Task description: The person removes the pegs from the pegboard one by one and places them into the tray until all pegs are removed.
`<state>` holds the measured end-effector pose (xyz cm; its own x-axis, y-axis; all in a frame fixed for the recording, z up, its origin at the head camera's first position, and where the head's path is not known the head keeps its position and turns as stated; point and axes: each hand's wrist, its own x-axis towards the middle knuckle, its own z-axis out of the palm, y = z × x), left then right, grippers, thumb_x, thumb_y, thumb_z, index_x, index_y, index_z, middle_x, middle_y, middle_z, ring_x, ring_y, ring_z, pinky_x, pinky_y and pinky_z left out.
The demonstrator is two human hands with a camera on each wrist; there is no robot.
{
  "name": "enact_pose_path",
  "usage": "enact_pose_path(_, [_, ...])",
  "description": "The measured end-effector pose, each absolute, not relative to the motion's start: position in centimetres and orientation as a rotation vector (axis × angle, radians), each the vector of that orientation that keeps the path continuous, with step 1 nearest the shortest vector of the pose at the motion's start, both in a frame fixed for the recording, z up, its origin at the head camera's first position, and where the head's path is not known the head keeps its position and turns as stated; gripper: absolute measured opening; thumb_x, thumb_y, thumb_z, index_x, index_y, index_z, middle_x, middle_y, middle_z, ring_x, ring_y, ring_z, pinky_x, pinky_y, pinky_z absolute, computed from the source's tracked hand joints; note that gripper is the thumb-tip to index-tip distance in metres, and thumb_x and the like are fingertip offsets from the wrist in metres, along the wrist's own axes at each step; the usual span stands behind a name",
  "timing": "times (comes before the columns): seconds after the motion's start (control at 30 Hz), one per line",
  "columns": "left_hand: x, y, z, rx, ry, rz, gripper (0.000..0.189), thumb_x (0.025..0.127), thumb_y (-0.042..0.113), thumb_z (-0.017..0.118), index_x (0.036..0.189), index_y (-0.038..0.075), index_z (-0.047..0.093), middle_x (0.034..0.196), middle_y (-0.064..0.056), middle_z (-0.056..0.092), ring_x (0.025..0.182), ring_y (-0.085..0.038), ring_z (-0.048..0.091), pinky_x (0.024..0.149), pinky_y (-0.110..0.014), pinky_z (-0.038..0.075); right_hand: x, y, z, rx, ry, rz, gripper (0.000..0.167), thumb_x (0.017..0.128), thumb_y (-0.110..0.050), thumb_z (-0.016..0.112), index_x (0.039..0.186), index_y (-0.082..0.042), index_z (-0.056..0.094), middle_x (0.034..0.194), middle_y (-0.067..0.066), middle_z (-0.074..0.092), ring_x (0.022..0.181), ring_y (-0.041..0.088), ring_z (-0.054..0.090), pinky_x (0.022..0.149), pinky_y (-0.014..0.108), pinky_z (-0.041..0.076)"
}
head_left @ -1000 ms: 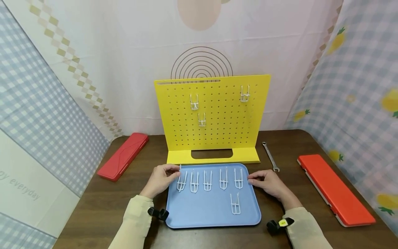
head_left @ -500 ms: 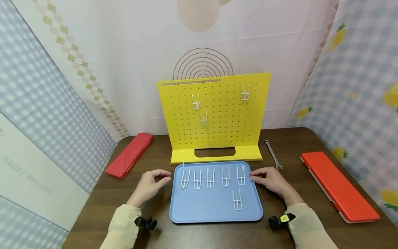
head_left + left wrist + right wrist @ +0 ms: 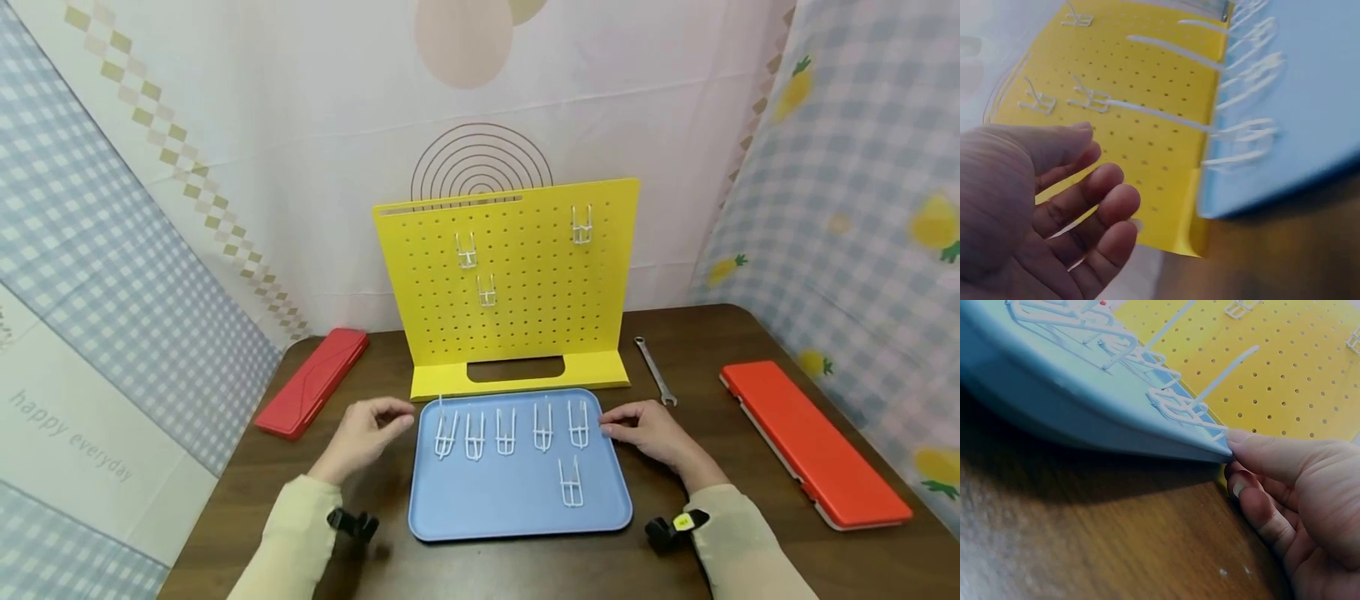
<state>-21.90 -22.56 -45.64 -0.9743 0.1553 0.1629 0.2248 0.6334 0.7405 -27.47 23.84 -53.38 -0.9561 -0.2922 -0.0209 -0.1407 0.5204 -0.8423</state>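
Note:
A blue tray (image 3: 495,508) lies on the table, with several white wire pegboard hooks in a row along its far side and one lone hook (image 3: 572,492) nearer the front right. My left hand (image 3: 362,433) hovers just left of the tray, fingers loosely bent and holding nothing; the left wrist view shows a gap between thumb and fingers. On the tray's right edge, my right hand (image 3: 651,429) pinches the rim, the thumb (image 3: 1254,447) on it and the other fingers below, close to the rightmost hook (image 3: 1179,409).
Behind the tray stands a yellow pegboard (image 3: 525,308) bearing 3 wire hooks. A dark red case (image 3: 313,383) lies at the left, an orange-red case (image 3: 813,442) at the right. Right of the board is a wrench (image 3: 655,371). A patterned cloth (image 3: 330,167) hangs behind.
My left hand has drawn away to the left from the leftmost hook and the tray's edge, then stayed there. The right hand keeps its place at the tray. The head view shifted slightly.

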Motion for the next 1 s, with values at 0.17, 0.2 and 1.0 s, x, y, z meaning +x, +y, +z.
enact_pose_path(0.17, [-25.8, -21.9, -41.8, -0.407, -2.737, -1.232, 0.019, 0.091, 0.021, 0.069, 0.108, 0.013, 0.071, 0.096, 0.0, 0.069, 0.08, -0.018, 0.06, 0.067, -0.033, 0.052, -27.7, 23.8, -52.9, -0.366, 2.594, -1.384, 0.023, 0.083, -0.031, 0.076, 0.1, -0.016, 0.076, 0.102, 0.001, 0.07, 0.098, 0.02, 0.06, 0.084, 0.037, 0.049])
enact_pose_path(0.2, [-26.5, -21.6, -41.0, -0.416, -2.729, -1.241, 0.02, 0.092, 0.021, 0.068, 0.11, 0.012, 0.07, 0.097, 0.0, 0.069, 0.08, -0.019, 0.06, 0.067, -0.033, 0.053, -27.7, 23.8, -52.8, -0.367, 2.595, -1.378, 0.023, 0.083, -0.032, 0.076, 0.1, -0.016, 0.076, 0.102, 0.001, 0.07, 0.098, 0.019, 0.06, 0.085, 0.037, 0.049])
enact_pose_path(1.0, [-36.5, -12.5, -33.4, -0.489, -2.446, -1.67, 0.049, 0.089, 0.016, 0.07, 0.136, 0.017, 0.055, 0.102, -0.002, 0.065, 0.09, -0.02, 0.061, 0.084, -0.047, 0.052, -26.8, 23.4, -53.1, -0.328, 2.606, -1.411, 0.025, 0.082, -0.03, 0.077, 0.101, -0.013, 0.076, 0.101, 0.003, 0.071, 0.094, 0.019, 0.061, 0.079, 0.028, 0.05])
